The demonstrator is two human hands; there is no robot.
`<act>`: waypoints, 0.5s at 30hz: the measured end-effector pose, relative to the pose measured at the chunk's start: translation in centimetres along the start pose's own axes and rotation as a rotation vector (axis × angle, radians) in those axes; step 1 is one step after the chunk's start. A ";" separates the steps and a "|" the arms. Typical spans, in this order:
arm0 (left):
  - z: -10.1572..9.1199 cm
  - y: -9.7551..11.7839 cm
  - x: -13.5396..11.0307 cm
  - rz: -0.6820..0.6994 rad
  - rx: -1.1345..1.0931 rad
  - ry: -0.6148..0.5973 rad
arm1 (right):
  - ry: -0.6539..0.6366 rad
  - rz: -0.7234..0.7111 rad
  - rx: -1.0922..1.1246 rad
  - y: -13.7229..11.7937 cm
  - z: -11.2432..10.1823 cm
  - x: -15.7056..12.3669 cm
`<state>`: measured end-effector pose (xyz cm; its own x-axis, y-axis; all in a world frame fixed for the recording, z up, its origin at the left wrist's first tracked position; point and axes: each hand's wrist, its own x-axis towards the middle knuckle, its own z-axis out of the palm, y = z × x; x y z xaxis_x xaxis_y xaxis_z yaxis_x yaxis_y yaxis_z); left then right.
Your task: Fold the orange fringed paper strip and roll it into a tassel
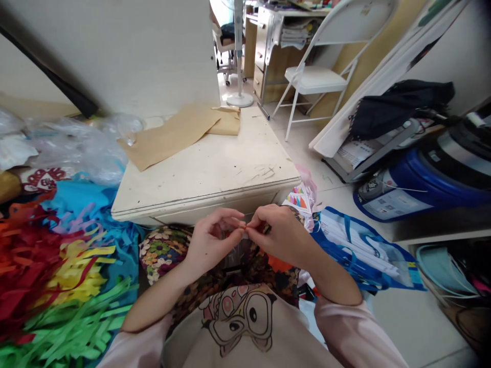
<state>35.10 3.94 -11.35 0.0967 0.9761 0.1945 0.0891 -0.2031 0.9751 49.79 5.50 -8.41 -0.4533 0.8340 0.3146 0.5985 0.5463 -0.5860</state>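
Observation:
My left hand (215, 236) and my right hand (276, 231) meet above my lap, just in front of the cabinet's near edge. Thumb and forefinger of each are pinched together, fingertips nearly touching. Between them is a tiny orange-red piece, too small to name. Something clear, perhaps plastic, shows faintly below the left fingers. On my lap, under the hands, lies an orange patch (279, 264) against the flowered trousers (164, 250); what it is I cannot tell.
A low white cabinet (215, 168) bearing brown paper (180, 130) stands ahead. Red, yellow (82, 271) and green fabric strips (76, 322) pile up at left, near clear plastic bags (88, 148). To the right are a blue mesh bag (356, 250), a blue bucket (406, 174) and a white folding chair (318, 76).

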 end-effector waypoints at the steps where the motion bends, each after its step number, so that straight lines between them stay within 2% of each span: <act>1: 0.0 0.0 0.0 0.016 -0.003 -0.005 | 0.009 0.005 0.016 0.0 0.0 -0.1; 4: -0.3 0.1 -0.1 0.016 0.006 -0.066 | 0.011 0.043 0.144 0.3 -0.1 -0.4; 10: -0.7 0.3 0.4 -0.083 0.016 -0.199 | 0.000 0.095 0.402 1.4 0.3 -0.8; 15: -0.8 0.2 0.7 -0.067 -0.018 -0.193 | -0.086 0.127 0.508 2.1 0.5 -0.6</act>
<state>34.37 4.66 -10.96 0.2797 0.9541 0.1070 0.0841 -0.1354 0.9872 50.98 6.11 -10.13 -0.4636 0.8700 0.1679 0.2664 0.3176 -0.9100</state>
